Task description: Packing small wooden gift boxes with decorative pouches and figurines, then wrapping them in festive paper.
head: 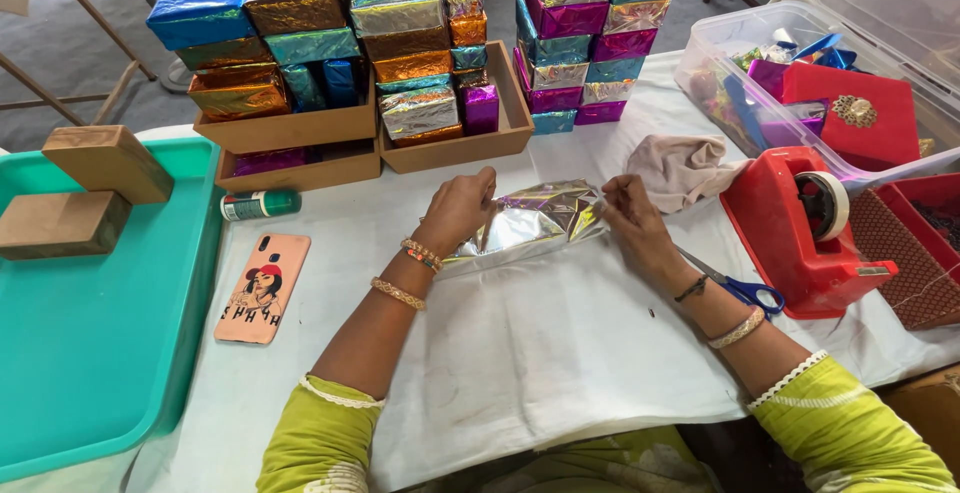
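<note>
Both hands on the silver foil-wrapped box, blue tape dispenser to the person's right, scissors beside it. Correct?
Not quite: the tape dispenser is red, not blue, as the head view shows. The rest holds: the left hand and the right hand are on the silver foil-wrapped box, the dispenser sits to the person's right, and the blue-handled scissors lie beside it.

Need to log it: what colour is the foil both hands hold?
Silver foil, clearest in the head view.
</note>
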